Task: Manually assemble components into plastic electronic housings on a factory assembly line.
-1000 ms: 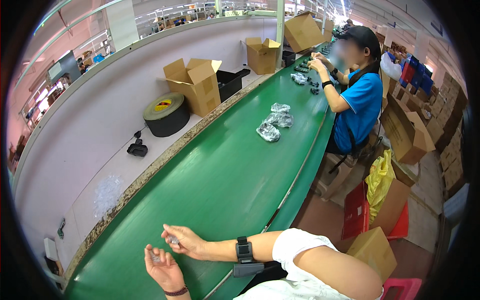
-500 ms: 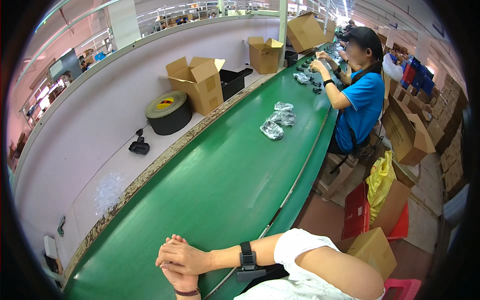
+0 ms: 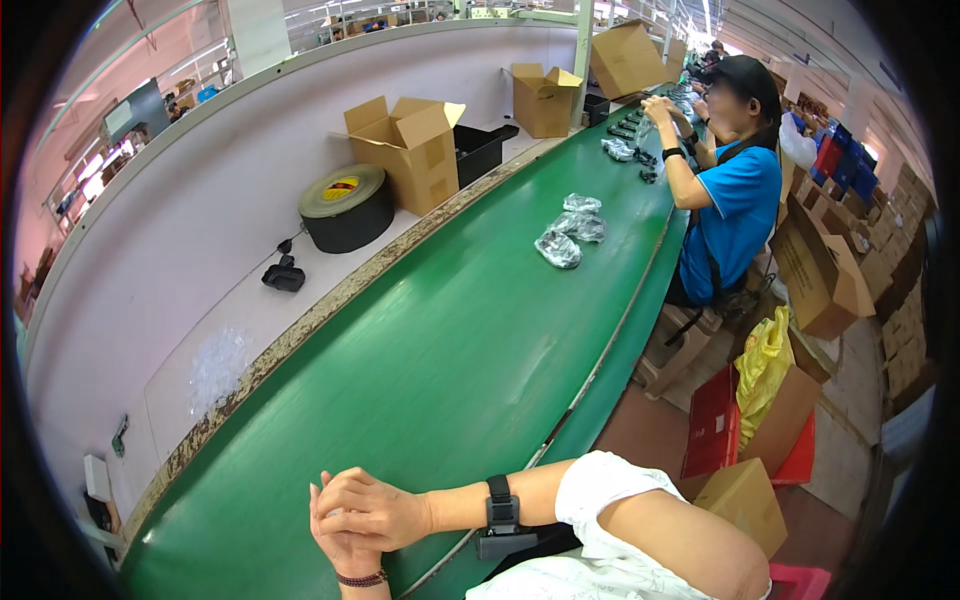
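My two hands meet over the near end of the green conveyor belt. My right hand reaches in from the right, its fingers wrapped across my left hand. My left hand, with a beaded bracelet at its wrist, comes up from the lower edge. Its fingertips stick up past the right hand, stretched out; its palm is mostly hidden. No object shows between them. A black device on a strap sits on my right wrist. Farther up the belt lie several clear-bagged dark items.
Left of the belt, a ledge carries a large tape roll, an open carton, a black bin, a black part and a clear plastic pile. A co-worker in blue sits along the right side; a red crate stands nearer.
The view has shifted slightly, so the belt items sit a little farther right. My hands stay together, but the right fingers have slid over the left hand. The co-worker's hands have risen.
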Demonstrator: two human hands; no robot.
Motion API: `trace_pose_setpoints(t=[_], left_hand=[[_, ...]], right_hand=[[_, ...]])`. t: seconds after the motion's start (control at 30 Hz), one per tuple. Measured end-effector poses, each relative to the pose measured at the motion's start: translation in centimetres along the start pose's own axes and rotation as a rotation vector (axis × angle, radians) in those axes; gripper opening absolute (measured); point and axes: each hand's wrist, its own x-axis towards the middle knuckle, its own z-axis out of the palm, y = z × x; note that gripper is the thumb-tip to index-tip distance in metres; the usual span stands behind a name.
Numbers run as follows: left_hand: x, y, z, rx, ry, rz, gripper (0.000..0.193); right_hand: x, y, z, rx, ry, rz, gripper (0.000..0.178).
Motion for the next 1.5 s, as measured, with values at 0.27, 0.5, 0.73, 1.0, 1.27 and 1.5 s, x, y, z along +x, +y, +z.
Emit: trace_pose_setpoints(t=[0.27,0.5,0.73,1.0,1.27,1.5], left_hand=[[-0.6,3.0,-1.9,-0.031,0.223,-0.029,0.024],[1.2,0.9,-1.9,-0.214,0.030,0.008,0.028],[1.0,1.1,-2.6,-0.055,0.092,0.125,0.028],[1.3,1.8,-1.7,-0.097,0.101,0.117,0.036],[2.3,1.5,-3.5,-0.096,0.134,0.132,0.029],[1.6,1.3,-2.6,0.019,0.118,0.125,0.030]], right_hand=[[-0.4,1.8,2.0,-0.035,-0.106,0.141,0.025],[-0.3,0.2,0.3,-0.169,-0.185,0.341,0.013],[-0.8,1.4,0.2,-0.057,-0.296,0.463,0.012],[0.5,0.4,0.4,0.004,-0.252,0.431,0.017],[0.4,0.7,0.4,-0.034,-0.282,0.413,0.020],[0.8,0.6,-0.4,-0.137,-0.310,0.185,0.026]])
